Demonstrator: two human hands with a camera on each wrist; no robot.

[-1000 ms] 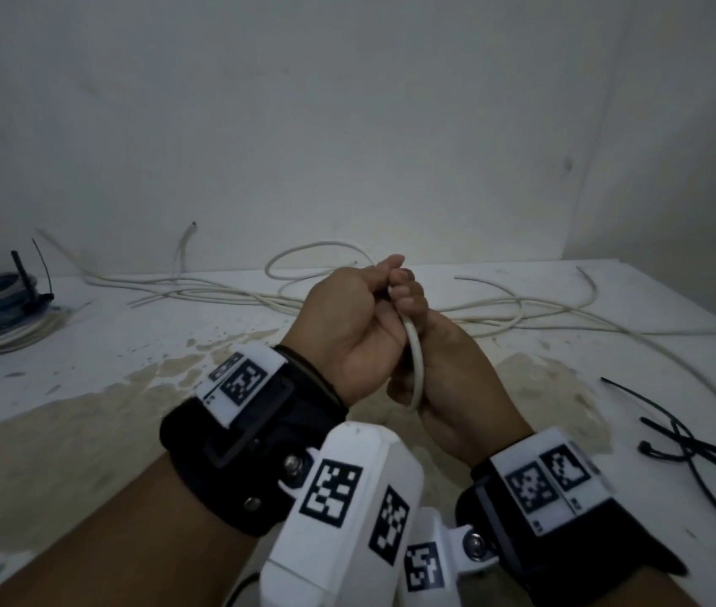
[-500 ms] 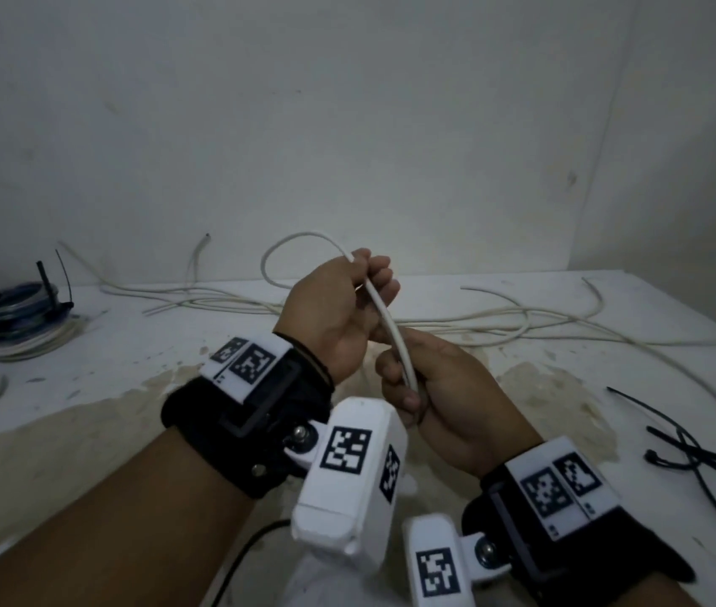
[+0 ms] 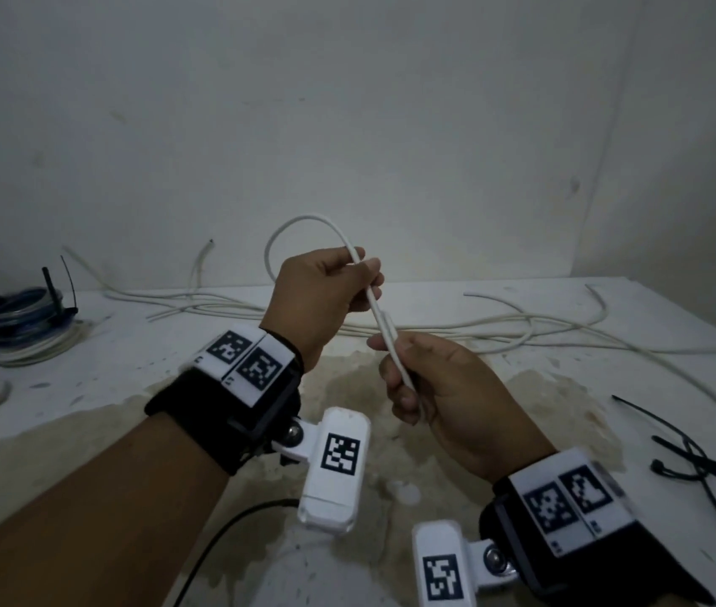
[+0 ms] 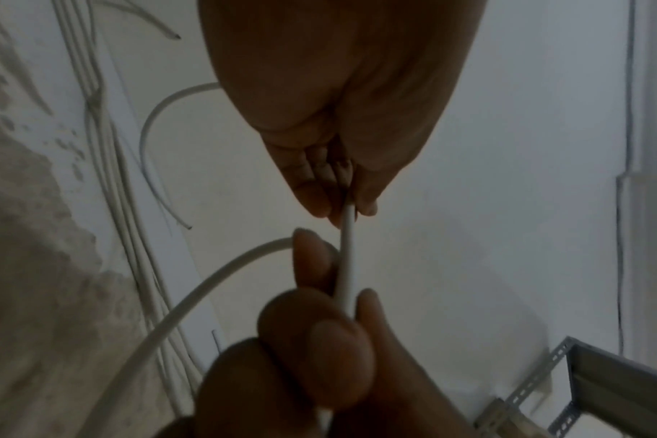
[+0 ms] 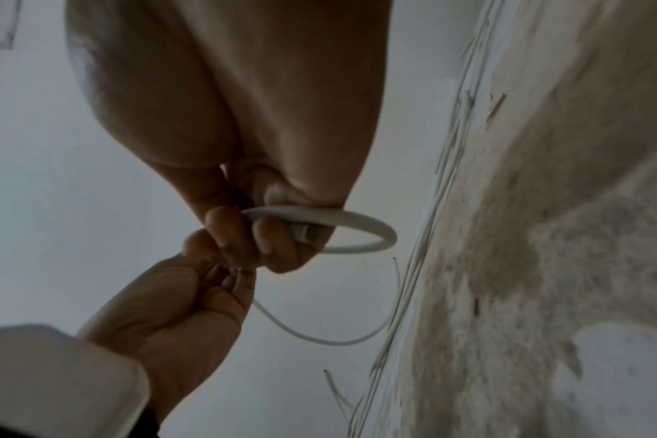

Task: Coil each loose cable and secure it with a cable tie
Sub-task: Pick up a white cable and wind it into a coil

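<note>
cable [image 3: 380, 319] slanting upper-left to lower-right between both hands

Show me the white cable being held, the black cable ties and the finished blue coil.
white cable [image 3: 377, 309], head view, straight stretch between the hands.
black cable ties [image 3: 706, 464], head view, where the ties cross, table's right.
blue coil [image 3: 23, 308], head view, top of the tied bundle at far left.
</note>
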